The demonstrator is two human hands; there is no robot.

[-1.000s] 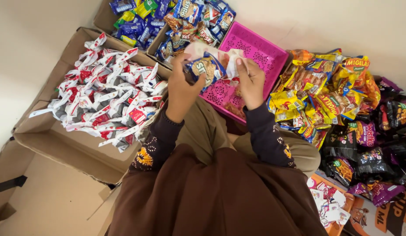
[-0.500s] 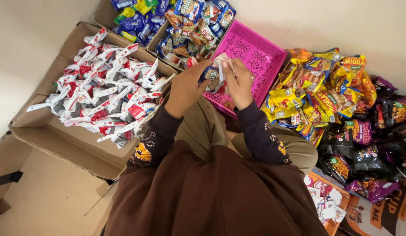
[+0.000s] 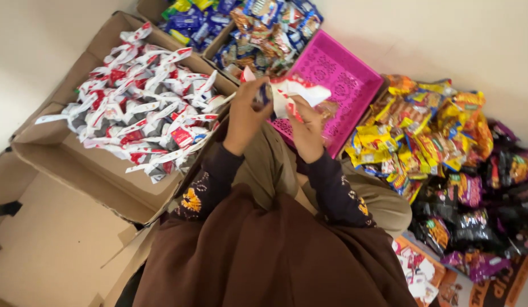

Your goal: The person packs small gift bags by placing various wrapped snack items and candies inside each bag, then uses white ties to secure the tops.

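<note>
The work area is a pale floor against a plain wall, ringed with cardboard boxes and loose snack stock; the person sits at the centre in a brown garment.

Grip state: the left hand is closed, thumb and fingers pinched on a small blue snack packet. The right hand is closed on a white-and-red wrapper, which is bunched and held touching the packet. Both items sit in the air just above the near edge of the pink plastic basket, in front of the person's lap.

Surroundings, outward from the hands:
- The pink plastic basket is mostly bare; a few items lie at its near end, partly hidden by the hands.
- Beyond it, a cardboard box holds blue and brown snack packets.
- To the left, a large open carton holds a heap of red-and-white sachets.
- To the right, yellow-orange snack bags and dark purple snack bags lie piled on the floor.

Progress assessment: one packet is in hand with the wrapper. The basket's low fill and the large remaining piles suggest the work is at an early stage.
</note>
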